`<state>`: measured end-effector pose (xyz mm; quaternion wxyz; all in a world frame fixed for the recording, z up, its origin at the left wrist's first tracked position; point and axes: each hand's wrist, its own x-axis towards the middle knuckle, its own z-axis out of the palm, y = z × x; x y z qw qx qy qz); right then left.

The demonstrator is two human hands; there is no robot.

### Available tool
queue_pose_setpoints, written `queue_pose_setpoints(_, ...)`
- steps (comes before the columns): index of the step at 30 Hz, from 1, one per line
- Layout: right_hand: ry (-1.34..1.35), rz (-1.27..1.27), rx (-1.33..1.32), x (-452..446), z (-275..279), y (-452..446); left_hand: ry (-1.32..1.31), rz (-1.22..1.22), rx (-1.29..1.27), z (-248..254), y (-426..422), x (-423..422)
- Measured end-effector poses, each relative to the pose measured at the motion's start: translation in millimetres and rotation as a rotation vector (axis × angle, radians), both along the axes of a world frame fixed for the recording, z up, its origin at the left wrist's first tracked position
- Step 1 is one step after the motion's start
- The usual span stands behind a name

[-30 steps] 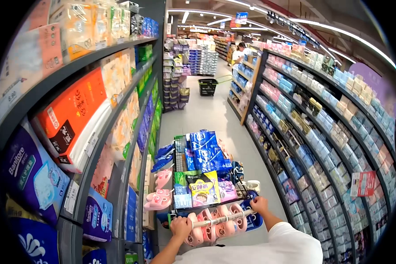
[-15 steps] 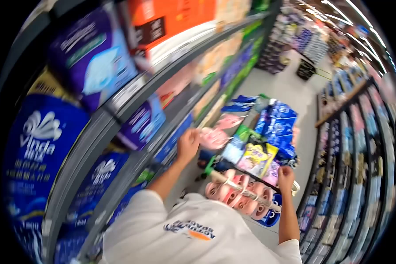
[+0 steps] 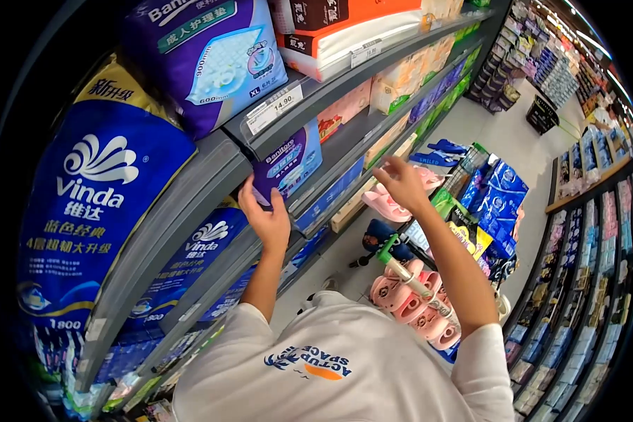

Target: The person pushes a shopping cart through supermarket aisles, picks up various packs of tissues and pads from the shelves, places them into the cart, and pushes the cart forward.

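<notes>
Fingers spread, meets the lower edge of the small purple-and-blue plastic pack [image 3: 288,165] on the grey metal shelf [image 3: 348,141], just beyond the left hand [image 3: 266,221], presumably for support; holds the right hand [image 3: 402,186] loosely curled, empty, before pink rubber clogs [image 3: 385,204].

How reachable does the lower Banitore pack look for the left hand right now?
Probably yes: the left hand is at the bottom edge of the lower Banitore pack, with its front mostly uncovered, though a shelf is close above.
</notes>
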<state>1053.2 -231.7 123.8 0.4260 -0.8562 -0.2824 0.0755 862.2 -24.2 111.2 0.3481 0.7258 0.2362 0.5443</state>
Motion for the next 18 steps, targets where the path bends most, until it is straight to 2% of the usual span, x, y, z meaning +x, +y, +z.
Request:
queue_pose_setpoints(6, 0.109, 0.088, 0.039, -5.4, 21.6, 113.3, 0.046, 0.064, 0.075, -13.0, 20.9, -20.4)
queue_pose_setpoints(8, 0.093, 0.045, 0.212, -4.7, 22.3, 140.7, -0.107, -0.055, -0.209, -26.4, 34.3, -16.6)
queue_pose_setpoints(9, 0.100, 0.052, 0.204, -2.2, 24.5, 150.1, -0.230, -0.165, -0.317, -33.0, 41.9, -12.3)
queue_pose_setpoints(10, 0.139, 0.080, 0.213, -0.7, 29.3, 157.7, -0.225, -0.156, -0.326, -29.8, 46.1, -11.5)
queue_pose_setpoints(12, 0.184, 0.107, 0.214, 10.5, 24.6, 172.1, -0.208, -0.335, -0.613, -14.4, 50.2, -12.2)
queue_pose_setpoints(13, 0.195, 0.103, 0.219, 20.0, 13.9, 181.0, -0.141, -0.347, -0.687, -11.6, 52.4, -14.3)
queue_pose_setpoints(15, 0.206, 0.097, 0.265, 29.0, 0.3, 189.8, -0.131, -0.358, -0.695, -7.3, 50.6, -15.7)
queue_pose_setpoints(18, 0.174, 0.100, 0.266, 21.8, 9.5, 178.9, -0.137, -0.386, -0.679, -13.4, 46.9, -17.4)
